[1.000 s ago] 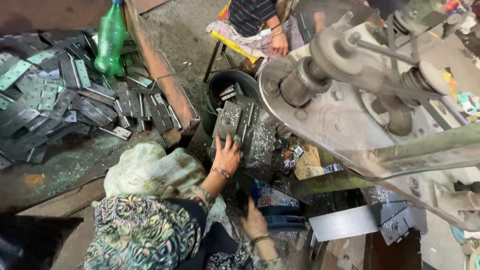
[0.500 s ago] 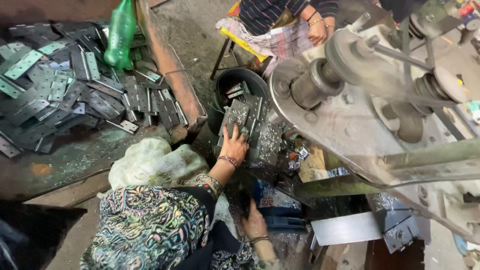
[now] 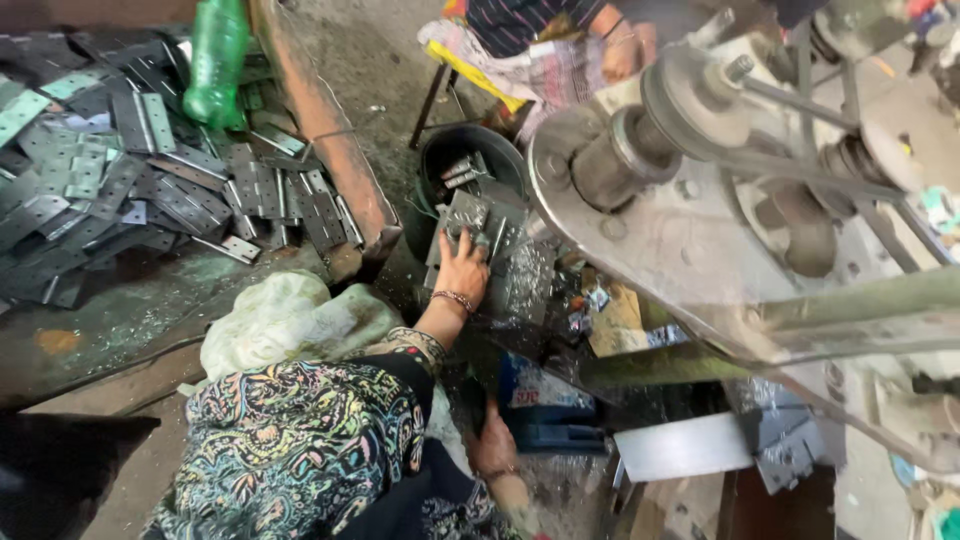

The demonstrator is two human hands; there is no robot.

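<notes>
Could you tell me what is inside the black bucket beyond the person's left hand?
The black bucket holds a few grey metal plates near its rim. The left hand rests on plates stacked before it, hiding the front; deeper contents are too dark.

Floor: rough grey concrete floor (image 3: 390, 60), gritty and stained, littered with scraps.
Left: rusty metal-edged tray (image 3: 330, 150) along the floor, a green plastic bottle (image 3: 215, 60) at its far end.
Right: large grey belt-driven machine (image 3: 720, 220).
Light: dull, even daylight.
</notes>
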